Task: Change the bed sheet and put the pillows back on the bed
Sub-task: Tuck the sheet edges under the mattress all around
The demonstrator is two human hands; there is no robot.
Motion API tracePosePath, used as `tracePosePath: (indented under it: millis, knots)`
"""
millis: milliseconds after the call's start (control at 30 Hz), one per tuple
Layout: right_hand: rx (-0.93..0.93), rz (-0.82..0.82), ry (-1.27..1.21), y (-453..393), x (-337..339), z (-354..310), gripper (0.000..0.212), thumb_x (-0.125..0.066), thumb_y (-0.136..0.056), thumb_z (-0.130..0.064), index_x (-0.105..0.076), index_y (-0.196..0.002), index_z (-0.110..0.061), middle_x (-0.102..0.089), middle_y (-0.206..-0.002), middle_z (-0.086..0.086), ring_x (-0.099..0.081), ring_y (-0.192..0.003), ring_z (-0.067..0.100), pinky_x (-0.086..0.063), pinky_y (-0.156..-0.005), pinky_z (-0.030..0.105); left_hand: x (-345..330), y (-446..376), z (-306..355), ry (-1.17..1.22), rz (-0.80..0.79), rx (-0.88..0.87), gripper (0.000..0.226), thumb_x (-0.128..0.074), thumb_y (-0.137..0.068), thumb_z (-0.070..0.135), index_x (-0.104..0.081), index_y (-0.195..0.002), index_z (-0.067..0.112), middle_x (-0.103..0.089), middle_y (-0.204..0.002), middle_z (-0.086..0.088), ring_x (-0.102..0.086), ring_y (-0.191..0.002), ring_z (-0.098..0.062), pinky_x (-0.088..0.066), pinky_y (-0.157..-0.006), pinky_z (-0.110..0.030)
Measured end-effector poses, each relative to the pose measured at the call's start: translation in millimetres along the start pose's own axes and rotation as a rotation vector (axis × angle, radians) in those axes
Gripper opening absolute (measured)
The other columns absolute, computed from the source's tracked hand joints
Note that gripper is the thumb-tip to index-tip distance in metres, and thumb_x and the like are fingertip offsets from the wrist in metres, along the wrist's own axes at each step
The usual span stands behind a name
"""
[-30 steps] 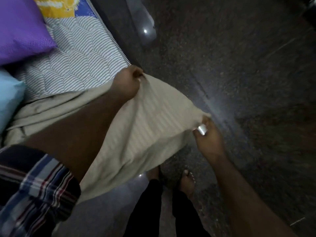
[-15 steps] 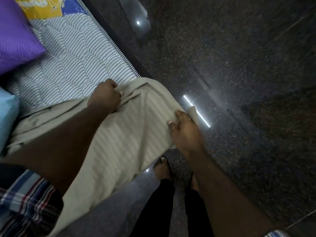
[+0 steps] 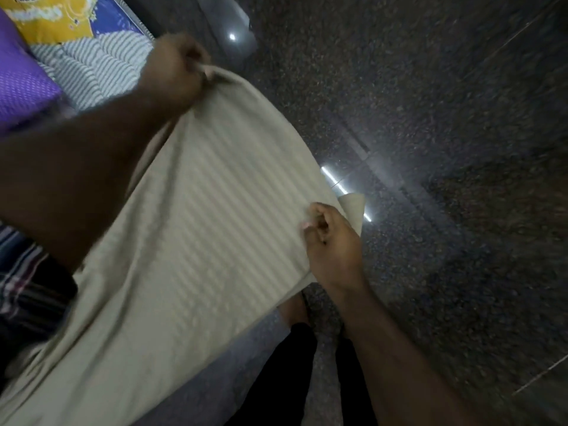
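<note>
A beige striped bed sheet [image 3: 196, 241] stretches between my two hands, hanging over the side of the bed. My left hand [image 3: 172, 72] grips its far edge above the bare striped mattress [image 3: 98, 66]. My right hand [image 3: 332, 247] pinches the near edge, with a small corner of sheet sticking out beyond the fingers. A purple pillow [image 3: 21, 84] lies on the mattress at the far left.
Dark speckled floor [image 3: 430, 149] fills the right side, with light reflections on it. My legs in black trousers [image 3: 282, 373] and bare feet stand next to the bed. A yellow and blue mattress label [image 3: 55, 16] shows at the top left.
My left hand has lifted and moved away, pulling the sheet's edge up and spreading it. My right hand shifted slightly right, still holding the near edge. The blue pillow has left the view.
</note>
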State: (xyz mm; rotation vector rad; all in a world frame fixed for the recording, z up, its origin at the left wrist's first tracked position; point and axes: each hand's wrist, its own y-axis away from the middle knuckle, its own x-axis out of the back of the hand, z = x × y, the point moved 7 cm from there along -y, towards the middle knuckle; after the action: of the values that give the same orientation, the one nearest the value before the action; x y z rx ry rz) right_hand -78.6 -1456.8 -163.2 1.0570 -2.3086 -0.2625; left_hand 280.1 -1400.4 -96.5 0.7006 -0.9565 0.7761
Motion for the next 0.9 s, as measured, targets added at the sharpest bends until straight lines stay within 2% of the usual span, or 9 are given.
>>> tracePosePath:
  millis: [67, 133, 267, 400, 500, 600, 667, 767, 900]
  knots:
    - [-0.076, 0.102, 0.041, 15.0, 13.1, 25.7, 0.029, -0.063, -0.094, -0.019, -0.067, -0.121, -0.013, -0.066, -0.115, 0.000, -0.063, -0.104, 0.020, -0.052, -0.095, 0.043, -29.5, 21.9, 6.1, 0.082, -0.115, -0.095, 0.062, -0.059, -0.079, 0.029, -0.052, -0.137, 0.008, -0.049, -0.142, -0.019, -0.049, -0.131, -0.030, -0.039, -0.110, -0.030]
    - [-0.103, 0.141, 0.027, 33.0, 15.3, 43.6, 0.034, -0.060, -0.092, -0.027, -0.069, -0.121, -0.012, -0.067, -0.117, 0.000, -0.064, -0.109, 0.021, -0.051, -0.097, 0.046, -56.9, 58.3, 17.3, 0.053, -0.162, -0.209, 0.060, -0.054, -0.082, 0.026, -0.050, -0.140, 0.011, -0.048, -0.143, -0.016, -0.046, -0.133, -0.031, -0.035, -0.114, -0.038]
    - [-0.214, -0.033, -0.094, 53.4, -13.2, 67.5, 0.052, -0.052, -0.098, -0.045, -0.050, -0.145, -0.024, -0.053, -0.146, -0.006, -0.047, -0.135, 0.009, -0.038, -0.114, 0.036, -101.0, 147.4, 61.8, -0.254, -0.218, -0.391, 0.039, -0.046, -0.090, 0.037, -0.063, -0.124, 0.030, -0.064, -0.127, 0.002, -0.052, -0.123, -0.027, -0.033, -0.102, -0.046]
    - [-0.413, -0.134, -0.384, 43.7, -40.1, 98.7, 0.056, -0.042, -0.094, -0.063, -0.047, -0.144, -0.038, -0.048, -0.149, -0.012, -0.044, -0.135, 0.005, -0.037, -0.110, 0.030, -148.9, 181.8, 76.4, -0.436, -0.349, -0.560, 0.042, -0.035, -0.092, 0.048, -0.070, -0.105, 0.028, -0.066, -0.113, 0.006, -0.054, -0.122, -0.020, -0.025, -0.107, -0.049]
    - [-0.576, -0.114, -0.591, 24.1, -48.4, 114.9, 0.019, -0.043, -0.105, -0.038, -0.053, -0.121, -0.037, -0.058, -0.127, -0.007, -0.055, -0.114, 0.009, -0.046, -0.093, 0.026, -162.8, 191.4, 83.7, -0.622, -0.306, -0.621, 0.043, -0.040, -0.094, 0.047, -0.075, -0.098, 0.023, -0.070, -0.108, 0.002, -0.058, -0.112, -0.024, -0.029, -0.107, -0.055]
    - [-0.595, -0.096, -0.577, 14.4, -47.2, 117.5, 0.019, -0.040, -0.107, -0.031, -0.052, -0.122, -0.032, -0.058, -0.127, -0.002, -0.050, -0.127, 0.021, -0.045, -0.101, 0.031, -165.2, 196.5, 90.1, -0.717, -0.321, -0.533, 0.046, -0.037, -0.096, 0.048, -0.076, -0.101, 0.022, -0.071, -0.110, 0.001, -0.057, -0.112, -0.026, -0.021, -0.112, -0.060]
    - [-0.498, -0.176, -0.363, 24.6, -40.3, 114.8, 0.035, -0.038, -0.107, -0.037, -0.054, -0.136, -0.026, -0.058, -0.131, -0.001, -0.053, -0.125, 0.022, -0.047, -0.091, 0.019, -171.2, 203.2, 90.1, -0.797, -0.388, -0.444, 0.053, -0.028, -0.099, 0.049, -0.072, -0.112, 0.023, -0.068, -0.120, 0.001, -0.051, -0.122, -0.026, -0.014, -0.114, -0.065]
    - [-0.079, -0.067, 0.107, 53.4, -4.7, 93.0, 0.041, -0.043, -0.101, -0.034, -0.062, -0.132, -0.015, -0.065, -0.129, 0.007, -0.059, -0.120, 0.026, -0.048, -0.099, 0.032, -181.0, 210.1, 88.7, -0.827, -0.481, -0.286, 0.058, -0.018, -0.101, 0.047, -0.060, -0.132, 0.020, -0.058, -0.138, 0.002, -0.033, -0.140, -0.027, -0.008, -0.115, -0.069]
    - [0.206, -0.102, 0.044, 53.1, 4.0, 67.5, 0.053, -0.045, -0.098, -0.035, -0.049, -0.144, -0.009, -0.051, -0.147, 0.005, -0.043, -0.137, 0.013, -0.030, -0.115, 0.019, -197.8, 209.8, 90.0, -0.853, -0.541, -0.152, 0.065, -0.012, -0.098, 0.054, -0.038, -0.151, 0.027, -0.041, -0.155, 0.003, -0.015, -0.149, -0.031, 0.003, -0.113, -0.073]
